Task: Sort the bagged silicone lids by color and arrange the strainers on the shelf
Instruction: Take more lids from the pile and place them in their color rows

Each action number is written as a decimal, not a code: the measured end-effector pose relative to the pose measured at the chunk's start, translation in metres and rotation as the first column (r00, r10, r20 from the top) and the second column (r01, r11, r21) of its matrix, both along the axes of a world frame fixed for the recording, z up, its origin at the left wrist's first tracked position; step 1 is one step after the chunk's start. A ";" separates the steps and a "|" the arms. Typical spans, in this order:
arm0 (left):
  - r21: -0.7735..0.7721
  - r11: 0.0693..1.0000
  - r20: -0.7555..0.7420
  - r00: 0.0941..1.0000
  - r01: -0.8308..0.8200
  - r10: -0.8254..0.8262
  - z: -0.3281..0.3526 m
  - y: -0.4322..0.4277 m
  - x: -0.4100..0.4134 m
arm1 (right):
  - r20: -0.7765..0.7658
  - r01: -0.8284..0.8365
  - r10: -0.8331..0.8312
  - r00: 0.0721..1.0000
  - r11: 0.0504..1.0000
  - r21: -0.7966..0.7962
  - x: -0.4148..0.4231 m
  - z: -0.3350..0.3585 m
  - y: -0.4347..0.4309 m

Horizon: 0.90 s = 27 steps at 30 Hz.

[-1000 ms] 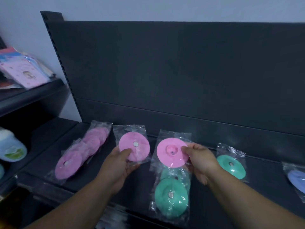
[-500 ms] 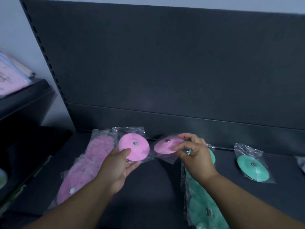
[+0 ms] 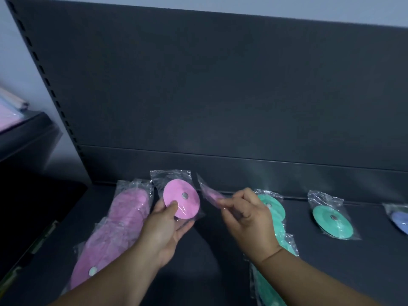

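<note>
We hold a bagged pink lid [image 3: 181,199] face-up in our left hand [image 3: 164,230] and pinch another pink lid [image 3: 212,195] edge-on in our right hand [image 3: 249,219], the pink row [image 3: 114,235] lying just left, nearer the left hand.

On my feed, the bagged pink lid [image 3: 211,195] pinched in the right hand [image 3: 247,219] is blurred. The frame's right edge clips a bluish lid [image 3: 400,219], and that forearm hides part of the green row [image 3: 274,212].

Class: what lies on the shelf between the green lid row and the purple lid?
A single bagged green lid lies there, seen in the head view.
</note>
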<state>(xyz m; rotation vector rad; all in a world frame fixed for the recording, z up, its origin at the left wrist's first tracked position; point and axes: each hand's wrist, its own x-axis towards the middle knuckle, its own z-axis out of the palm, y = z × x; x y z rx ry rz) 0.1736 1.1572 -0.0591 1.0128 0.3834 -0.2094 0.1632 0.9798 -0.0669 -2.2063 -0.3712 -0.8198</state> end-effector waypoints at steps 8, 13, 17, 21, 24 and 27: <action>0.024 0.969 0.138 0.959 0.245 -0.246 0.006 -0.013 -0.005 | 0.047 -0.056 0.071 0.996 0.963 -0.263 0.002 -0.017 0.021; 0.160 0.979 0.097 0.985 0.126 -0.143 0.002 -0.012 0.001 | -0.143 -0.245 0.222 0.964 0.955 -0.165 0.000 -0.013 0.016; 0.245 0.954 0.057 0.979 0.174 -0.194 -0.002 -0.008 0.012 | -0.618 -0.006 0.011 0.786 1.000 0.011 0.006 0.004 0.000; 0.288 0.922 -0.096 0.966 0.258 -0.240 -0.022 -0.004 0.029 | -0.845 0.176 0.248 0.473 0.913 0.367 0.011 0.007 -0.008; 0.325 0.876 -0.201 0.931 0.358 -0.306 -0.034 -0.005 0.039 | -0.839 0.359 0.227 0.495 0.826 0.435 0.013 0.001 -0.010; 0.425 0.828 -0.203 0.930 0.365 -0.306 -0.041 -0.005 0.050 | -0.819 0.464 0.253 0.515 0.721 0.515 0.015 -0.004 -0.009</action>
